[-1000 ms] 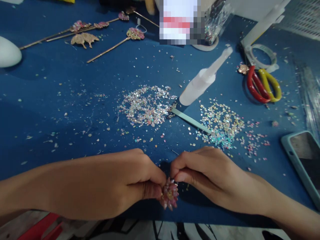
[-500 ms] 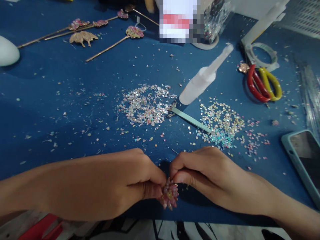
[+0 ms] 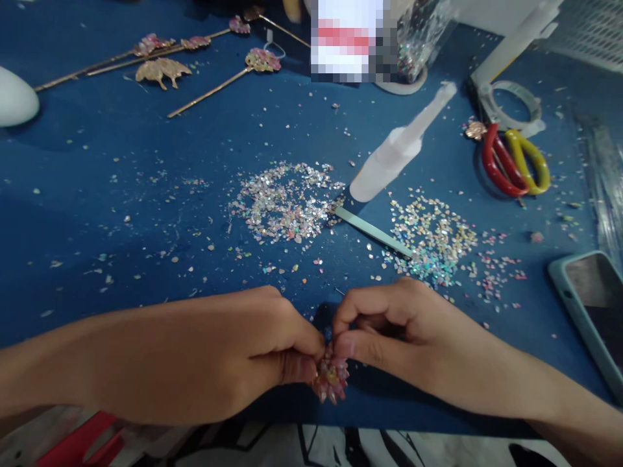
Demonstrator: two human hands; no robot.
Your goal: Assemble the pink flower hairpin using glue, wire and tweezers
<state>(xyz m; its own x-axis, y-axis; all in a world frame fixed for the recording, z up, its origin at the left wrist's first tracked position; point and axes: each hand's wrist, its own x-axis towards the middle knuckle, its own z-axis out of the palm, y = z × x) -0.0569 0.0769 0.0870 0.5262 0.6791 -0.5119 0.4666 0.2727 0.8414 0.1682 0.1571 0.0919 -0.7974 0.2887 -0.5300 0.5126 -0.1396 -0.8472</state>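
Observation:
Near the table's front edge, a small pink flower ornament [image 3: 331, 383] with pointed petals and a yellowish middle sits between my hands. My left hand [image 3: 257, 350] pinches its left side between thumb and forefinger. From the other side, my right hand [image 3: 389, 337] has its thumb and forefinger closed on the upper right petals, the other fingers curled behind. The ornament's back is hidden. Beyond the hands lie a pale green tweezers-like strip [image 3: 374, 232], a white squeeze bottle [image 3: 387, 165], a heap of shiny chips [image 3: 287, 204] and a yellowish-turquoise heap [image 3: 433, 240].
Hairpins with pink flowers [image 3: 214, 91] and a gold leaf-like piece [image 3: 163, 72] lie at the back left. Scissors with red and yellow handles [image 3: 503, 172], a tape roll [image 3: 516, 104] and a phone [image 3: 591, 305] are on the right. A white rounded object [image 3: 14, 97] stands far left.
My right thumb has shifted onto the ornament's upper petals, and the right fingers have parted slightly from the thumb behind the tips. My left hand keeps its pinch.

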